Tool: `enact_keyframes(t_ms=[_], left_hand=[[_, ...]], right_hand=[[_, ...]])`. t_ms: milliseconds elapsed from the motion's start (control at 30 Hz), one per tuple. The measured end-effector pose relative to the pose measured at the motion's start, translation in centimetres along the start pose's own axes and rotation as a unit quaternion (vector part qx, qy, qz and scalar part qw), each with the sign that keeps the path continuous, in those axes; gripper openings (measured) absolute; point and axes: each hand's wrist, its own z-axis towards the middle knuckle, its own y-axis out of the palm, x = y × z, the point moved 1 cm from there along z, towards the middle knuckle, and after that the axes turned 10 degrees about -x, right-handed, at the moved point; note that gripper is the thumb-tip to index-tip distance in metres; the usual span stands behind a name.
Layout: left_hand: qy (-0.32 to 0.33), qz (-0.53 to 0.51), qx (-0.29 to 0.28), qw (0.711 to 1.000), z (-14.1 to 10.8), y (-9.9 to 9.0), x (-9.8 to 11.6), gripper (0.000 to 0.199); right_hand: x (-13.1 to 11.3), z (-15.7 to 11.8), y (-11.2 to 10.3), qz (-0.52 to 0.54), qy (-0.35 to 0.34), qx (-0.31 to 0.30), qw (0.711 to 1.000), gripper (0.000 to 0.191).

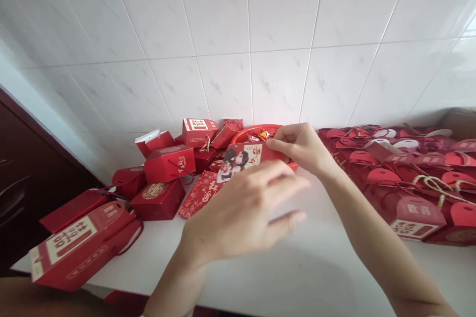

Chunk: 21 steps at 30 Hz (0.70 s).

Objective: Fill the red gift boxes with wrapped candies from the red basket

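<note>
- While the right hand [302, 146] pinches the edge of a flat red cardboard gift box printed with a couple's portrait [240, 161], thumb and fingertips nearly closed on it, the box stands tilted in front of a round red plastic basket [256, 132] on the white table [297, 270].
- Blurred by motion, the left hand [241, 213] is open with its fingers spread, just in front of that box, and has hold of nothing visible.
- Small shiny wrapped sweets [263, 134] lie in the basket, near the right hand.
- To the left, red cardboard gift boxes with gold print and thin red cord handles [169, 163] lie in a loose heap against the white tiled wall [223, 10].
- To the right, red boxes with rounded flaps and rope handles [409, 183] stand packed closely together in rows.
</note>
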Motion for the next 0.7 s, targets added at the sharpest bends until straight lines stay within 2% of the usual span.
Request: enact_keyframes(t_ms=[100, 200, 300, 467, 600, 700], left_hand=[[-0.14, 0.022, 0.005, 0.99, 1.4, 0.7, -1.4, 0.04], [-0.199, 0.02, -0.05, 0.978, 2.6, 1.8, -1.7, 0.051], [-0.197, 0.006, -0.063, 0.978, 2.7, 2.1, -1.3, 0.051], [-0.116, -0.065, -0.005, 0.991, 0.9, 0.8, -0.7, 0.027], [-0.111, -0.137, 0.068, 0.982, 0.9, 0.0, -2.1, 0.021], [-0.127, -0.173, 0.071, 0.974, 1.9, 0.1, -3.9, 0.017]], right_hand=[[0.6, -0.9, -1.0, 0.023, 0.092, 0.014, 0.995, 0.014], [1.3, -1.4, -1.2, 0.055, 0.125, 0.016, 0.991, 0.016], [1.5, -2.0, -1.3, 0.079, 0.112, -0.003, 0.991, 0.018], [0.1, -3.0, -1.9, 0.107, 0.052, -0.061, 0.991, 0.022], [0.4, -3.0, -2.2, 0.11, 0.017, -0.107, 0.988, 0.033], [2.0, -2.8, -2.1, 0.066, 0.01, -0.096, 0.993, 0.033]])
